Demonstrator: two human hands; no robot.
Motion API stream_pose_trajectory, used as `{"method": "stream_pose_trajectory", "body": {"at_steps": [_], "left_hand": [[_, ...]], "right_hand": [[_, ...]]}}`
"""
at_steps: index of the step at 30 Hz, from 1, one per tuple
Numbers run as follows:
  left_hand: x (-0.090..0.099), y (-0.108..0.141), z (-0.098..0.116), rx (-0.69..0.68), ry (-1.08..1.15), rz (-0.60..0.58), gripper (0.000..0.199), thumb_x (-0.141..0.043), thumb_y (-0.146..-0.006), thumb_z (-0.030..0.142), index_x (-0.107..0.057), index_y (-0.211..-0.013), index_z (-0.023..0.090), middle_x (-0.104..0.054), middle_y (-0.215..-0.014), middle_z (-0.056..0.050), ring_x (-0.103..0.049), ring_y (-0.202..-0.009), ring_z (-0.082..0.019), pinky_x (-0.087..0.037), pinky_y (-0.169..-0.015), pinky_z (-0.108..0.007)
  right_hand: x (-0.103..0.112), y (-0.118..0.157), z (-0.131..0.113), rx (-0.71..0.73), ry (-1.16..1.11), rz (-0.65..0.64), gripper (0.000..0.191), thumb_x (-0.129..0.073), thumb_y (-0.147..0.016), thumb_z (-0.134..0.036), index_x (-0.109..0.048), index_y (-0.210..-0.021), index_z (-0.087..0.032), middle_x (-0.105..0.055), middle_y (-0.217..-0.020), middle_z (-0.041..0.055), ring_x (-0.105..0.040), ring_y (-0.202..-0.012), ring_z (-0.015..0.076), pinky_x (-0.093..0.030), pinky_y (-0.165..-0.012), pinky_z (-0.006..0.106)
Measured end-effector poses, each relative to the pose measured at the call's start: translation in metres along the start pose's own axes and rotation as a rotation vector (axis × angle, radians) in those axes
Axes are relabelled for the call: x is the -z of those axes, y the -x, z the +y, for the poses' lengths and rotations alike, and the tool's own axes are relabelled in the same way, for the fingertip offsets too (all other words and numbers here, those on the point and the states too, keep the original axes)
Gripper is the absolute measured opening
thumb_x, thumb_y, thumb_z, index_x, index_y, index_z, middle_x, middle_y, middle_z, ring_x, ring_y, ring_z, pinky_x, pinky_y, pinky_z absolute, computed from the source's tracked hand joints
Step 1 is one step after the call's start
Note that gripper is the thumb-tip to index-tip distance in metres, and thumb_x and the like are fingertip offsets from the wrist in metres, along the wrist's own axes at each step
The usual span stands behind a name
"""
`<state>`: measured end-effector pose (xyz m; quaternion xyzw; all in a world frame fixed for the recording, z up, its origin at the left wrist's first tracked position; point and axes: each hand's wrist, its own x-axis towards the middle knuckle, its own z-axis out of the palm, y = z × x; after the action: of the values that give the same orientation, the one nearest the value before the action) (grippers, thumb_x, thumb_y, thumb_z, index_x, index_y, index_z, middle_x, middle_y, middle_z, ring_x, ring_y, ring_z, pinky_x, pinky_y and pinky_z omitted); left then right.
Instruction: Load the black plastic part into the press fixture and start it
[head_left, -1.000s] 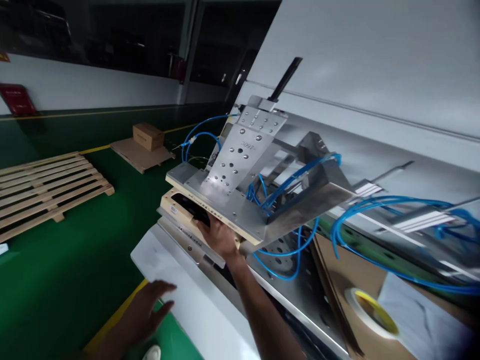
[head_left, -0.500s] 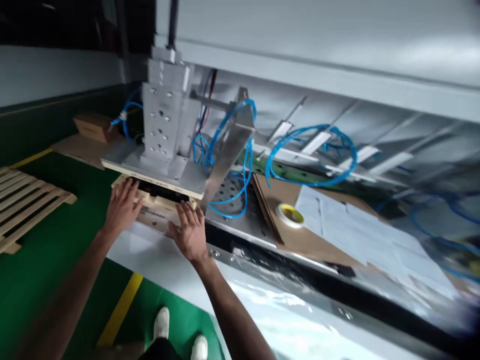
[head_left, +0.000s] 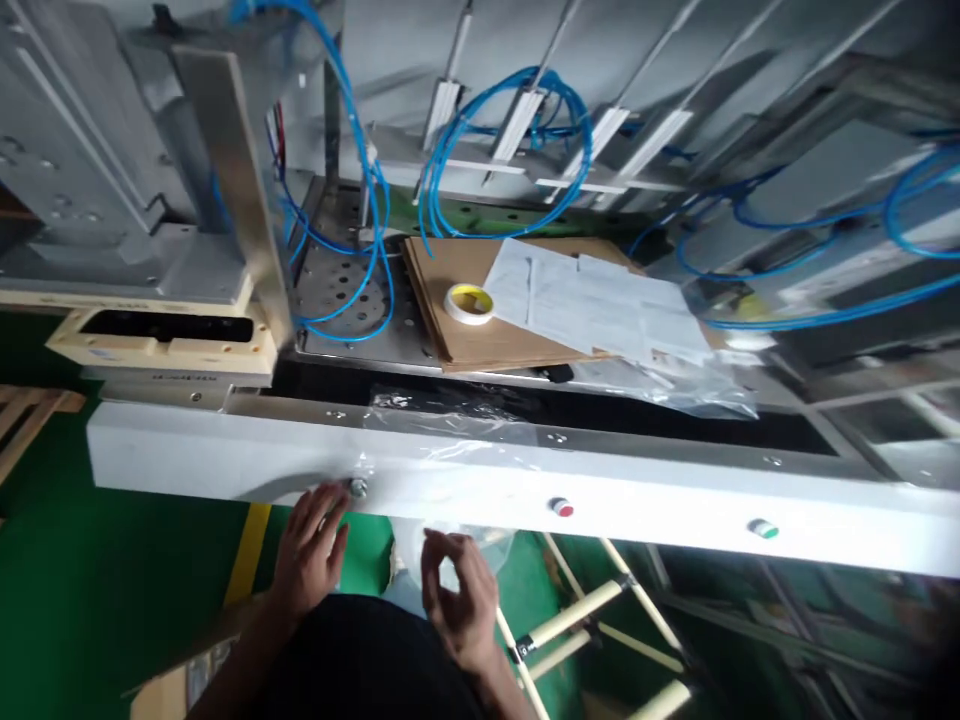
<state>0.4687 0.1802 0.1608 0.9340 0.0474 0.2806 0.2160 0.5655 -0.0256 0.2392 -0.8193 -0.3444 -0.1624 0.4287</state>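
Note:
My left hand [head_left: 307, 560] is at the front of the white machine beam [head_left: 465, 475], its fingers stretched out. Their tips are at or just beside a small silver knob [head_left: 358, 488]; whether they touch it I cannot tell. My right hand [head_left: 461, 600] hovers below the beam with loosely curled fingers and thumb, a gap showing between them and nothing visible inside. To the left, a cream-coloured block with a dark slot [head_left: 165, 345] sits under the grey metal press [head_left: 202, 265], away from both hands.
Right along the beam are a red button [head_left: 562, 508] and a green button [head_left: 765, 528]. A tape roll [head_left: 469, 304] and papers [head_left: 577, 300] lie on cardboard [head_left: 495, 345]. Blue hoses [head_left: 431, 190] loop above. A pipe frame [head_left: 574, 615] stands below.
Both hands have left the cream block under the press and come back toward my body, the left one to the silver knob. The view has turned right and moved closer to the beam.

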Motion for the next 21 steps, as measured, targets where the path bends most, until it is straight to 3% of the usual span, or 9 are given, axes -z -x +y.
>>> {"method": "stream_pose_trajectory", "body": {"at_steps": [4, 6, 10, 14, 17, 21], "left_hand": [[-0.01, 0.015, 0.001, -0.046, -0.128, 0.009, 0.043, -0.066, -0.1, 0.023, -0.065, -0.144, 0.023, -0.068, -0.144, -0.014, -0.063, -0.134, -0.035, -0.047, -0.119, -0.052], [-0.018, 0.026, -0.002, -0.057, -0.167, 0.032, 0.053, -0.069, -0.099, 0.024, -0.059, -0.151, 0.025, -0.067, -0.145, -0.015, -0.062, -0.135, -0.038, -0.048, -0.118, -0.057], [-0.031, 0.044, -0.003, -0.014, -0.207, 0.071, 0.077, -0.071, -0.098, 0.026, -0.037, -0.167, 0.028, -0.058, -0.154, -0.019, -0.054, -0.143, -0.046, -0.049, -0.115, -0.069], [-0.035, 0.052, 0.006, 0.031, -0.217, 0.084, 0.079, -0.07, -0.099, 0.028, -0.032, -0.169, 0.03, -0.051, -0.161, -0.021, -0.05, -0.145, -0.049, -0.048, -0.114, -0.074], [-0.037, 0.052, 0.016, 0.091, -0.191, 0.103, 0.076, -0.068, -0.099, 0.03, -0.036, -0.167, 0.028, -0.052, -0.16, -0.02, -0.05, -0.146, -0.048, -0.046, -0.116, -0.074], [-0.043, 0.047, 0.034, 0.189, -0.205, 0.165, 0.063, -0.065, -0.1, 0.032, -0.047, -0.161, 0.025, -0.054, -0.158, -0.02, -0.051, -0.147, -0.045, -0.044, -0.119, -0.071]], "right_hand": [[0.054, 0.018, 0.065, -0.176, 0.343, 0.148, 0.021, -0.052, -0.102, -0.021, -0.071, -0.111, -0.022, -0.068, -0.078, 0.0028, -0.065, -0.068, 0.0177, -0.055, -0.069, 0.031], [0.088, 0.027, 0.105, -0.271, 0.477, 0.217, 0.023, -0.052, -0.103, -0.029, -0.072, -0.11, -0.021, -0.071, -0.085, 0.0056, -0.067, -0.074, 0.0197, -0.057, -0.075, 0.033], [0.172, 0.041, 0.192, -0.485, 0.645, 0.418, 0.044, -0.052, -0.101, -0.043, -0.067, -0.128, -0.011, -0.071, -0.107, 0.0182, -0.068, -0.095, 0.0295, -0.057, -0.086, 0.045], [0.244, 0.049, 0.271, -0.652, 0.731, 0.575, 0.061, -0.049, -0.098, -0.045, -0.057, -0.142, -0.004, -0.065, -0.126, 0.0276, -0.064, -0.114, 0.0356, -0.054, -0.098, 0.052], [0.27, 0.053, 0.312, -0.69, 0.745, 0.627, 0.061, -0.049, -0.095, -0.046, -0.062, -0.138, -0.004, -0.065, -0.128, 0.0279, -0.065, -0.11, 0.0345, -0.054, -0.097, 0.051], [0.274, 0.059, 0.333, -0.665, 0.735, 0.675, 0.059, -0.047, -0.095, -0.044, -0.068, -0.132, -0.003, -0.07, -0.119, 0.0279, -0.067, -0.104, 0.0358, -0.055, -0.094, 0.053]]}}
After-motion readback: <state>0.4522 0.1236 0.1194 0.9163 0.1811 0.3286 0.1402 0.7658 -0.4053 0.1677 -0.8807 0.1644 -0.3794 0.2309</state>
